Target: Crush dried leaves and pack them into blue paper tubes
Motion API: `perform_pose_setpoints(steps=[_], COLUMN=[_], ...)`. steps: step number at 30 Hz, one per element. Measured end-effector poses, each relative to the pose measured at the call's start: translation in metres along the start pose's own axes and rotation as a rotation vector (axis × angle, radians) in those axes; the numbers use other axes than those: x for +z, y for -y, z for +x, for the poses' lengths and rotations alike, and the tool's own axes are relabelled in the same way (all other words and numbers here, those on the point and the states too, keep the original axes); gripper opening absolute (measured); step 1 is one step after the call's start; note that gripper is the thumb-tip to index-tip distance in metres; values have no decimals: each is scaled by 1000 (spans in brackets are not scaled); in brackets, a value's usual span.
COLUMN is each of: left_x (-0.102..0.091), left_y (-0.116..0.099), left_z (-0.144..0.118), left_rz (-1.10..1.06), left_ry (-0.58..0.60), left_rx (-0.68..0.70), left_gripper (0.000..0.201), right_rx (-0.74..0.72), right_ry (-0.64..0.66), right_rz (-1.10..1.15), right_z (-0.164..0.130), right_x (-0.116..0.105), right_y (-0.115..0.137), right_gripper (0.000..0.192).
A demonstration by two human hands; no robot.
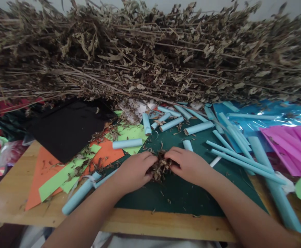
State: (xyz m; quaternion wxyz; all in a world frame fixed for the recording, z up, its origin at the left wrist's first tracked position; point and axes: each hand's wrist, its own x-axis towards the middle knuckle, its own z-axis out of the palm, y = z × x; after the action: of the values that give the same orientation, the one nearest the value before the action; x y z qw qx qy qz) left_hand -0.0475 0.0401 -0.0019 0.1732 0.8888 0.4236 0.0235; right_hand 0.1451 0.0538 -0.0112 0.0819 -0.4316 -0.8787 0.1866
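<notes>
Both forearms come in from the near edge and converge toward the middle of the scene, palms turned down. Left hand (135, 171) and right hand (189, 165) meet knuckle to knuckle over a small clump of dried leaves (160, 168), with the fingers of each curled narrow around its side; the fingertips are buried in the crumbled matter, so how tightly they pinch cannot be told. That clump sits between the two hands, resting on the dark green mat (186, 196), and it is a rough wad with no clear long axis or pointing end. Loose flakes lie scattered on the mat just near of the hands.

Outward from the fingers, a short pale blue paper roll (127, 143) lies left to right just far of the left hand, on a lime green sheet (129, 132). More short rolls lie at mixed angles farther off, and long thin blue tubes (243, 160) slant away to the right. An orange sheet (40, 172) and a black sheet (67, 129) lie to the left on the wooden table (11, 196). Magenta paper (292, 146) lies at the far right. Across the far side stretches a big heap of dried stalks (150, 51), their stems running left to right.
</notes>
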Motion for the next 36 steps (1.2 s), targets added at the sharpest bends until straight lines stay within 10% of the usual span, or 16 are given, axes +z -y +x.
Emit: perform_pose_setpoints(steps=[7,14,20,25,36], left_x=[-6,6,0,-8,0], left_y=[10,3,6,13,7], left_z=[-6,3,-5,-9,-5], left_rz=[-112,-16,-183,-183,121], left_ry=[-169,-66,-250,-316,89], left_rx=[113,134,133,107,62], left_gripper=[51,14,15,27,77], right_rx=[-54,-103,-97,-100,52], right_ry=[-280,-18,-279,-212,79], right_rz=[120,-151,40,3,-193], right_z=[-5,2,-3,-6,-7], right_x=[-6,4,-2,-12,-21], right_y=[-9,-4,-11,-14,-7], right_gripper=[27,14,15,22,41])
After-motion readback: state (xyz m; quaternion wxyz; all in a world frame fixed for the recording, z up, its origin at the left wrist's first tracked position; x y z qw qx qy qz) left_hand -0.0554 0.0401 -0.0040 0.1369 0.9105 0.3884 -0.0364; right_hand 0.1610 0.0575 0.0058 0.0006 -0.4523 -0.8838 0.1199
